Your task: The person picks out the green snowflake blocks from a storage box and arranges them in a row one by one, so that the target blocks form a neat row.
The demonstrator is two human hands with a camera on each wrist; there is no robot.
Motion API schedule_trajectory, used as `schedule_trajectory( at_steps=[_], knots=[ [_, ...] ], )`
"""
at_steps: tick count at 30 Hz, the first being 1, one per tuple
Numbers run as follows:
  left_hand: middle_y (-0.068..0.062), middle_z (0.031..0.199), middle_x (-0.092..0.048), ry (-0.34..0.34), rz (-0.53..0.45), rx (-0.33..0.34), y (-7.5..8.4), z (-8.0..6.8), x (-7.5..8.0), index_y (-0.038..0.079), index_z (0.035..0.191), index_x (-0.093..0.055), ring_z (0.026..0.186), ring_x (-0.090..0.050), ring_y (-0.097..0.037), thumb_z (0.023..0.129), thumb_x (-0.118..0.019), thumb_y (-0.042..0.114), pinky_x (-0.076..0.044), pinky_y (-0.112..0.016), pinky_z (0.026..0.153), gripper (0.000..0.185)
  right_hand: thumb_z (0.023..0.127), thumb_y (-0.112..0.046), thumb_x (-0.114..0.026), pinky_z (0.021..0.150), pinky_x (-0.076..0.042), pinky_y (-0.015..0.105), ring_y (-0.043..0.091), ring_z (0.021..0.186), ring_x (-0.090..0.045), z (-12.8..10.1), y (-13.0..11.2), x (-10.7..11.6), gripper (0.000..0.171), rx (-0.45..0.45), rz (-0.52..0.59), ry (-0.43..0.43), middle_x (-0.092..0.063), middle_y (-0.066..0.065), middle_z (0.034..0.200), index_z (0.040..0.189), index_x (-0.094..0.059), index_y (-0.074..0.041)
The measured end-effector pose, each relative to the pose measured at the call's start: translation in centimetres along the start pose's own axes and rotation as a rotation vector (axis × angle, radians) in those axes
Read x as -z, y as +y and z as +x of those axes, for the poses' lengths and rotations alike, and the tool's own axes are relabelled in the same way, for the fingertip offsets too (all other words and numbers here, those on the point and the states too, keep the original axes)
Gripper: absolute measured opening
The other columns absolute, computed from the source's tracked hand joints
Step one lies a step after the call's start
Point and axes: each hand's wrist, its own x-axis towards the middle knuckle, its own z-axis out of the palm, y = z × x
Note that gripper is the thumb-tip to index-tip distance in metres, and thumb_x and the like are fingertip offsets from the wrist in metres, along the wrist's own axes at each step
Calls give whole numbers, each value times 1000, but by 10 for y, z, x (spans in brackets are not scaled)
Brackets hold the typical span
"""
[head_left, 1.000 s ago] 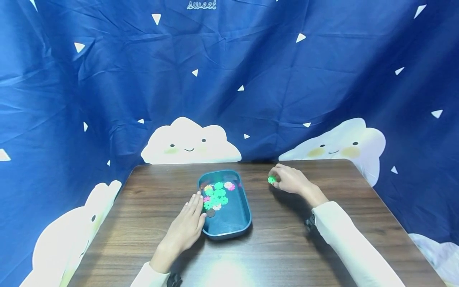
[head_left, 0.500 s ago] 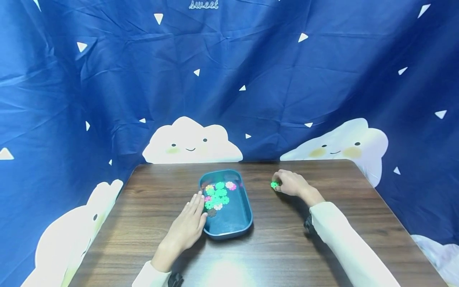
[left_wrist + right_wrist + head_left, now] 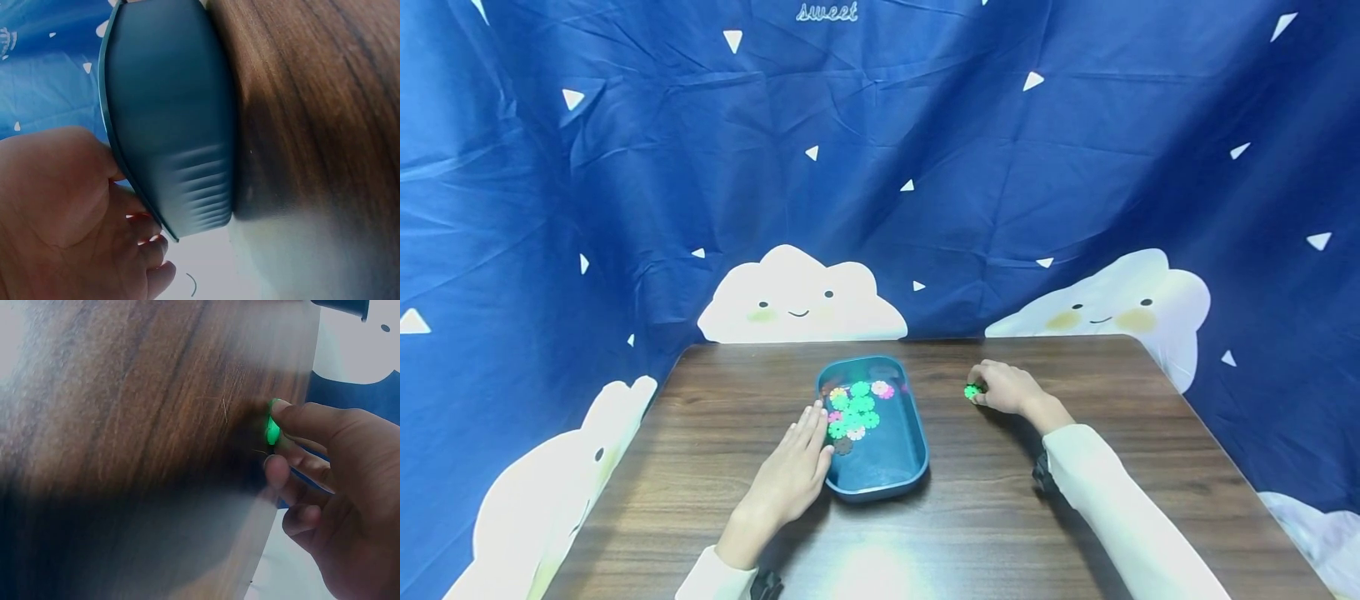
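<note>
Draped behind everything hangs a dark blue cloth (image 3: 925,167) printed with white triangles and smiling clouds, filling the whole upper part of the head view and falling down both sides. Below it sits the dark wood-grain tabletop (image 3: 962,517), with a bright glare patch near its front edge.

Near the middle of the tabletop, slightly left, rests a teal tray (image 3: 887,467) with rounded corners, its long side running away from the person. The far half of the tray holds a heap of small flower-shaped discs (image 3: 853,408), mostly green with some pink, yellow and a dark one.

Both arms wear cream sleeves. The left hand (image 3: 790,479) lies flat on the tabletop, fingers straight and together, pressed against the tray's left wall; the left wrist view shows the palm right beside the tray's outer wall (image 3: 181,137).

The right hand (image 3: 1007,387) rests on the tabletop well to the right of the tray, fingers curled. It pinches a single green disc (image 3: 972,391) between thumb and fingertips, and the right wrist view shows the green disc (image 3: 272,430) held down at the wood surface.
</note>
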Motion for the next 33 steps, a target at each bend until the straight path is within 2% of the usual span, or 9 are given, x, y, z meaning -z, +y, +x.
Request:
schedule_trajectory(
  at_steps=[4,9,13,17,24,33],
  knots=[
    [-16,161,-26,5,-10,-3,-1,0,-1,0,152,-31,150,-25,-30,104,-42,27,-29,-50,120,56,86,-30,-73,73,-53,49,20,85,-62,0,0,0,25,4,0,11,-62,-2,97,108,-69,-17],
    [-17,161,-27,13,-16,-8,-1,0,-1,-1,152,-31,149,-27,-32,104,-43,27,-30,-50,120,57,86,-28,-72,74,-54,49,24,92,-67,2,-7,4,14,13,3,50,-64,-6,97,98,-70,-21],
    [-16,162,-26,2,-5,1,0,-1,0,0,152,-30,150,-26,-30,105,-42,29,-28,-48,121,57,89,-29,-69,67,-53,42,16,82,-64,7,-20,10,4,35,-5,88,-64,-10,92,91,-67,-26],
    [-15,162,-25,-3,1,9,0,0,-1,-1,152,-30,150,-26,-30,105,-41,29,-27,-47,122,57,89,-29,-68,62,-49,36,11,72,-57,14,-40,20,5,70,-11,136,-63,-11,86,86,-64,-28],
    [-15,162,-24,-11,-2,13,1,0,-1,-1,152,-30,150,-25,-31,105,-41,29,-26,-47,122,57,87,-27,-69,63,-50,35,12,73,-57,24,-80,37,6,162,-11,175,-63,-9,82,84,-64,-27],
    [-16,162,-25,0,-6,10,1,0,-1,-1,152,-31,150,-25,-31,105,-41,29,-28,-47,121,56,89,-26,-67,58,-47,28,7,71,-54,39,-135,47,10,280,-59,124,-59,-14,84,81,-61,-29]
  ],
)
